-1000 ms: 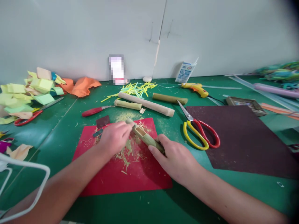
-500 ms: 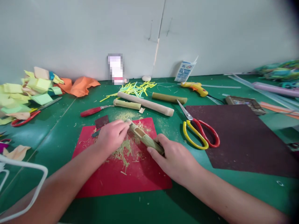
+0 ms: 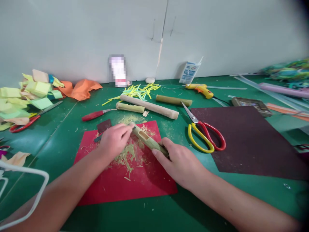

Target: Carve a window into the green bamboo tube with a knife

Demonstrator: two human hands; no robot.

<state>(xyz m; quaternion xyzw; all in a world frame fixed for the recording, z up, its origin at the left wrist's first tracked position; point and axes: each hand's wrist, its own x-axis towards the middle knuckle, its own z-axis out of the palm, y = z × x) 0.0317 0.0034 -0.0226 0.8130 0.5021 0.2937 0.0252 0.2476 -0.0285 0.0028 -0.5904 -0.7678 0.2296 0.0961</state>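
Observation:
My right hand (image 3: pixel 181 161) is wrapped round the near end of a green bamboo tube (image 3: pixel 156 145), which has a rectangular opening cut in its upper side. The tube slants up and left over a red sheet (image 3: pixel 154 183) strewn with bamboo shavings (image 3: pixel 127 156). At the tube's far end, my left hand (image 3: pixel 116 137) is closed in a pinch. A small dark bit shows at its fingertips, too hidden to name. The end of a dark grey strip (image 3: pixel 98 138) pokes out behind the left hand; whether the hand holds it I cannot tell. Close by lies a dark brown square (image 3: pixel 104 125).
Beyond the sheet lie a red-handled knife (image 3: pixel 95 115), bamboo pieces (image 3: pixel 149 106) and yellow-green strips (image 3: pixel 138 92). Scissors (image 3: pixel 200 130) overlap a dark brown sheet (image 3: pixel 241 138) at right. A yellow glue gun (image 3: pixel 200 89) lies behind. Folded paper pieces (image 3: pixel 26 96) are heaped at left.
The whole view has shifted very slightly. Both hands keep their grip, and the bamboo tube appears turned a little, with its opening showing paler inside.

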